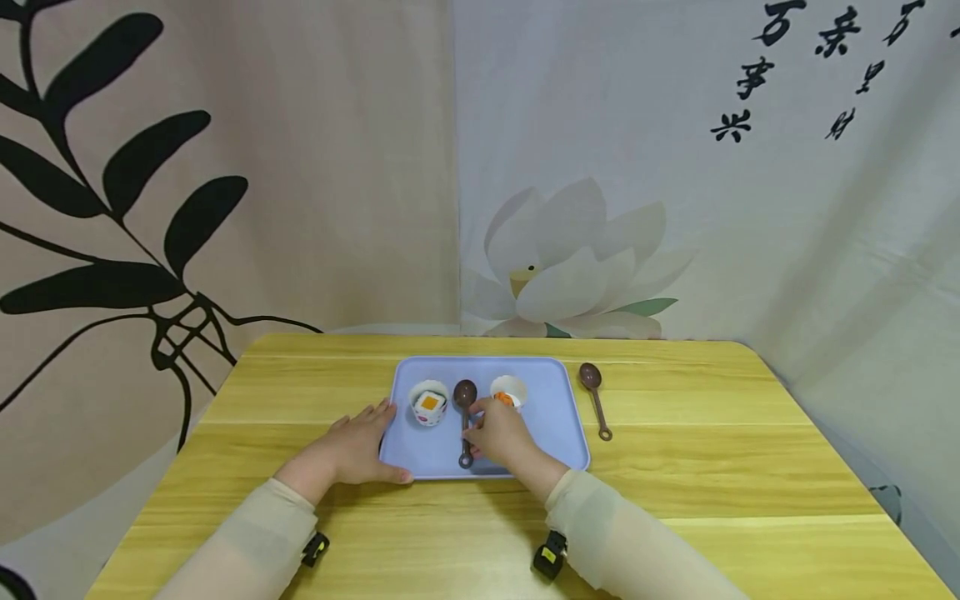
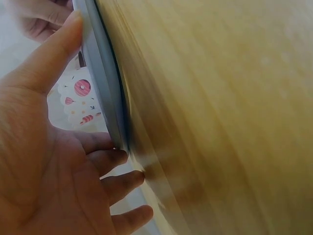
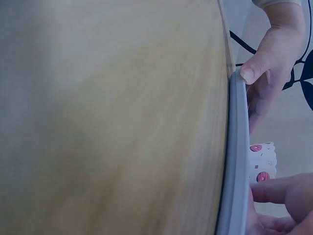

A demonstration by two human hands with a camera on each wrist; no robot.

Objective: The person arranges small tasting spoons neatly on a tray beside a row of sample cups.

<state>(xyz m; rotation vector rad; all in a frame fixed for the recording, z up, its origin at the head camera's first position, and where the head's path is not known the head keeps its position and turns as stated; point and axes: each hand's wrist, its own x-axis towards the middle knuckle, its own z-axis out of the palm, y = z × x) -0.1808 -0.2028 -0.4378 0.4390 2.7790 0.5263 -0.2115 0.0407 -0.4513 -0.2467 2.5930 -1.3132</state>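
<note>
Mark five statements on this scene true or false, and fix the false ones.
1. The left hand touches the tray. True.
2. The right hand is holding the cup on the left. False: the right hand has its fingers on the handle of the tray spoon.
3. Both spoons lie on the tray. False: the other spoon lies on the table, to the right of the tray.
4. The left cup and the right cup both stand on the tray. True.
5. The tray is bright red. False: it is pale blue.
</note>
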